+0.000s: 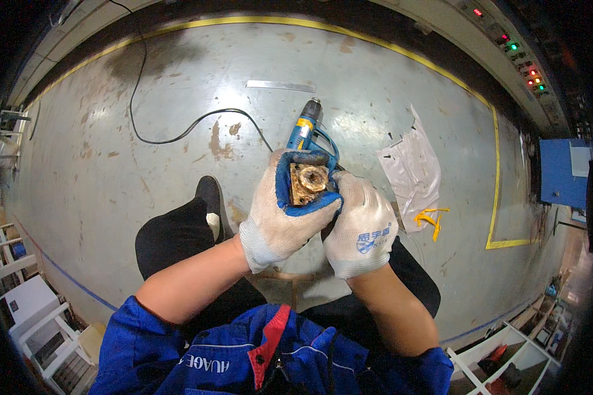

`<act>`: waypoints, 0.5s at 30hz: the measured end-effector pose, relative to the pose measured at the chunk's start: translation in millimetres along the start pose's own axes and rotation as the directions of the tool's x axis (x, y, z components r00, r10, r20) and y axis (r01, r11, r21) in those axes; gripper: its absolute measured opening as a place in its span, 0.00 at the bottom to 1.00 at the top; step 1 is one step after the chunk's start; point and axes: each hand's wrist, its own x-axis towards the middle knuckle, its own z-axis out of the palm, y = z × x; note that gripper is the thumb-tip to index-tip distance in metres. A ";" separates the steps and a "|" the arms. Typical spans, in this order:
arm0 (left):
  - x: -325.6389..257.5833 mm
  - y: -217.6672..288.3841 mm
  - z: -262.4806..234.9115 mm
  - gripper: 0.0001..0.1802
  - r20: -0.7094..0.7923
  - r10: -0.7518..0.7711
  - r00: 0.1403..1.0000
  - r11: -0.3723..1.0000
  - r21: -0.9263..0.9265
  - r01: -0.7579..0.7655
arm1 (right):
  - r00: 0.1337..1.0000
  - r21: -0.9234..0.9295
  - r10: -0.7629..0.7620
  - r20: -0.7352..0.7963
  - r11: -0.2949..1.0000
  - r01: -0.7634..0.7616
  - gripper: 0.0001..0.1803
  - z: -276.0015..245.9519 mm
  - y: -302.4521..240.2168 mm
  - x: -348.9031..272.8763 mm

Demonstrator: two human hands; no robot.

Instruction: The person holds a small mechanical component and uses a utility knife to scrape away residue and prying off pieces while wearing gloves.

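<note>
Both hands sit at the centre of the frame, gloved in white knit with blue palms, pressed close together. The left hand [284, 210] is wrapped around a rusty metal fitting [308, 182], its blue-coated fingers curling over the top and under the bottom of the piece, so the round bore in its face looks up at the camera. The right hand [362, 227] lies against the fitting's right side, touching the left hand; whether it grips the fitting or only steadies it cannot be told.

Below the hands, bare forearms run down to blue sleeves at the lower edge, and dark trousers and a black shoe [209, 197] lie just left of the hands.

Just above the fitting, a blue power drill [305, 128] lies on the grey floor [112, 164], its black cord [178, 135] looping off to the upper left. To the right lies a crumpled clear plastic bag [412, 168] with a yellow strap [430, 218] beside it. A thin metal strip [281, 85] lies farther up.

The floor is open to the left and above, bounded by a yellow painted line [494, 164]. White racks [39, 322] crowd the lower left corner.
</note>
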 end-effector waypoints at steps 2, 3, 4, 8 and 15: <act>2.0 -0.9 -1.4 0.37 0.014 0.052 0.999 0.996 0.068 -0.052 | 1.000 0.017 -0.002 0.023 1.000 0.002 0.21 -0.2 2.1 -0.6; 4.4 0.8 -3.2 0.37 0.061 0.128 0.990 0.974 0.180 -0.137 | 0.999 0.022 -0.002 0.034 1.000 0.001 0.21 -1.7 4.2 -1.1; 8.4 4.0 -7.4 0.37 0.117 0.198 0.973 0.932 0.286 -0.224 | 0.997 -0.011 -0.045 0.064 0.999 0.046 0.21 -5.5 7.2 0.2; 17.3 10.7 -25.7 0.41 0.226 0.205 0.952 0.868 0.408 -0.284 | 0.963 -0.106 -0.204 0.175 0.969 0.224 0.18 -22.7 13.4 11.5; 19.2 19.1 -31.3 0.46 0.275 0.173 0.946 0.873 0.402 -0.276 | 0.942 -0.143 -0.299 0.153 0.936 0.321 0.17 -23.7 20.1 6.3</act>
